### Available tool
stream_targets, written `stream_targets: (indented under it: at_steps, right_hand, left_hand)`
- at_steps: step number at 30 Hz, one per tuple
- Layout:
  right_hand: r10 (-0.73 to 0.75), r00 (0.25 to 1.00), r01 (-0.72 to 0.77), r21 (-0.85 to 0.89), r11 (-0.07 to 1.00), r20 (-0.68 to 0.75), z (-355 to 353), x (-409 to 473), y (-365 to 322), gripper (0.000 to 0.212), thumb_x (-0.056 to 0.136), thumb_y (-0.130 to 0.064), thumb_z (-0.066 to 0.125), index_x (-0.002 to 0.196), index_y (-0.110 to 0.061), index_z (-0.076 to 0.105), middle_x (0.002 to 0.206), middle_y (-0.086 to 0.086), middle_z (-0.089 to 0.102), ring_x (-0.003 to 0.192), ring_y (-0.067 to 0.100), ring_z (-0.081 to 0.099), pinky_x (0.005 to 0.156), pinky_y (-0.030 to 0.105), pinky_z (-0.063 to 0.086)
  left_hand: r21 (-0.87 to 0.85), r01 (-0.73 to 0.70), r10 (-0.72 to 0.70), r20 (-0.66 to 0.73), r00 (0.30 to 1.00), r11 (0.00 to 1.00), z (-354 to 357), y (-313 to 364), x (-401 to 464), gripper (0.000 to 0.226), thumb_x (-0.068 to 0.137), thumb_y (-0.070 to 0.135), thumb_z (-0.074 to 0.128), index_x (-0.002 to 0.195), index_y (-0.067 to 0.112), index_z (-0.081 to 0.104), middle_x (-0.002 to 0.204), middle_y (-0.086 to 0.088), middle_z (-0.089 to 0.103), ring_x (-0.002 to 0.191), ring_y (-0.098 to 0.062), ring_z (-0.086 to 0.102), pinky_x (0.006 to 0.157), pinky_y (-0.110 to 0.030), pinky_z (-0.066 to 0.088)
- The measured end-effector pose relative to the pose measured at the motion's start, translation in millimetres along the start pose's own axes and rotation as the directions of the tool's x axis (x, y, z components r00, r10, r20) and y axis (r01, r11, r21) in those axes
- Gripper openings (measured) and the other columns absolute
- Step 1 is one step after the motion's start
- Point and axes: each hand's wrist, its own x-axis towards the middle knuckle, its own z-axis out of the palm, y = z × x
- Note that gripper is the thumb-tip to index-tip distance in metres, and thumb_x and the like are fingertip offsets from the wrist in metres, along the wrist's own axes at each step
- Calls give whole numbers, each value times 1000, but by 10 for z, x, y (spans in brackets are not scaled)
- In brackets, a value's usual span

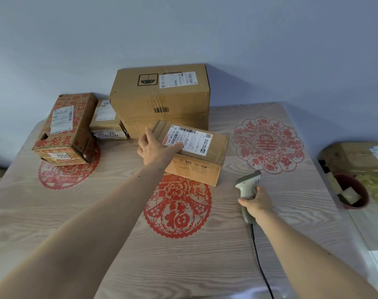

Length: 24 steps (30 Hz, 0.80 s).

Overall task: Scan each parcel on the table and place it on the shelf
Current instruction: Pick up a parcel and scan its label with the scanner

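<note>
Right hand gripping scanner, left hand resting on nearest parcel.

I'm wrapping my right hand (257, 203) around the grey scanner (248, 186), its cable (260, 262) trailing toward me across the worktop (97, 234). My left hand (155, 147) is lying flat, fingers spread, on the nearest parcel's (196, 156) label edge. Behind it a big carton (160, 98) is sitting against the wall; a red-printed box (67, 128) and a small box (107, 121) are sitting to the left.
</note>
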Motion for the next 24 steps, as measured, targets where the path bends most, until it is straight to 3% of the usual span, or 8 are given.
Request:
stream_targets:
  at_steps: [2,5,8,11,14,18,21,24]
  right_hand:
    - [-39,999,38,60,997,27,-36,-65,-4,62,81,-14,79,133,-8,47,114,9,64,101,30,61,84,34,44]
    - [-125,991,116,160,980,48,-162,-187,-95,47,83,-7,75,125,-9,53,104,6,63,88,21,58,78,31,41]
    - [-199,979,174,316,933,48,-331,-299,-234,41,85,-4,73,122,-12,56,102,3,65,88,18,62,75,31,45]
    - [-250,968,219,450,866,10,-483,-430,-442,33,86,-7,70,115,-18,60,98,1,66,93,22,63,75,31,46]
    - [-323,944,310,527,791,-70,-539,-604,-711,22,85,-18,74,103,-19,62,84,2,64,77,19,60,73,33,48]
    - [-403,900,432,440,787,-164,-445,-832,-1037,25,80,-39,77,93,-22,64,80,-5,67,75,15,64,72,36,54]
    - [-432,889,457,367,810,-152,-277,-1010,-1204,26,79,-45,76,90,-25,63,81,-1,69,76,19,68,70,37,56]
    - [-446,887,457,345,820,-116,-96,-1171,-1324,27,82,-42,75,87,-19,62,78,-2,67,72,13,64,64,25,49]
  left_hand:
    - [15,5,-6,5,1000,1000,-7,13,-7,115,74,47,81,158,28,5,160,-3,12,143,-33,17,113,-50,28]
    - [46,8,-8,9,1000,999,-18,23,-44,114,74,49,80,158,29,5,159,-4,13,142,-33,18,112,-50,29]
    - [71,14,-15,9,1000,997,-19,26,-96,114,74,52,79,157,28,6,157,-7,14,139,-35,19,111,-50,29]
    - [85,40,-41,11,999,996,-14,63,-172,115,70,55,80,156,28,9,154,-12,16,137,-36,21,108,-52,32]
    - [112,87,-90,19,996,990,-32,122,-235,122,64,58,85,155,29,9,152,-16,16,139,-37,19,109,-53,31]
    - [143,134,-140,37,989,981,-60,167,-274,124,54,61,88,151,23,20,146,-17,20,135,-36,22,110,-49,30]
    - [135,133,-142,58,988,982,-77,149,-313,109,61,59,86,146,21,29,145,-17,22,135,-35,23,106,-48,34]
    - [79,113,-118,58,991,990,-89,75,-265,84,75,55,77,142,19,39,142,-16,30,132,-35,29,101,-47,38]
